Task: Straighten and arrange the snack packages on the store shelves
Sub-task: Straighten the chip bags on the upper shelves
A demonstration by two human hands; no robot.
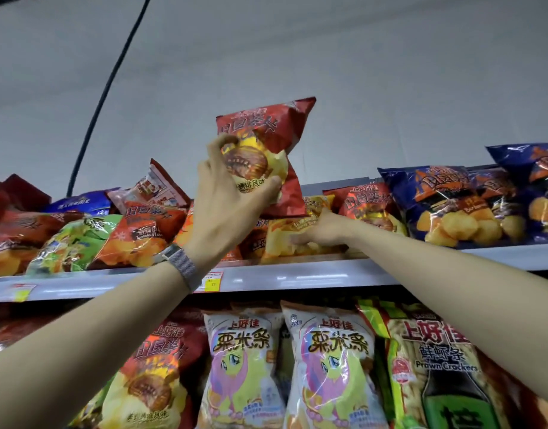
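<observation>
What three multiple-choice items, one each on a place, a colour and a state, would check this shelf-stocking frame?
1. Where is the red snack bag that the left hand grips?
A. Raised above the top shelf
B. Lying on the lower shelf
C. On the floor

2. What colour are the bags at the right end of the top shelf?
A. Green
B. Dark blue
C. White

3. What is the right hand doing?
A. Hanging free
B. Holding a price tag
C. Resting on a yellow bag on the top shelf

Key: 1 A, the bag stands clear above the row; 2 B, blue wrappers show there; 3 C, its fingers lie on the yellow pack.

Snack bags [446,209] crowding top shelf [297,278]
</observation>
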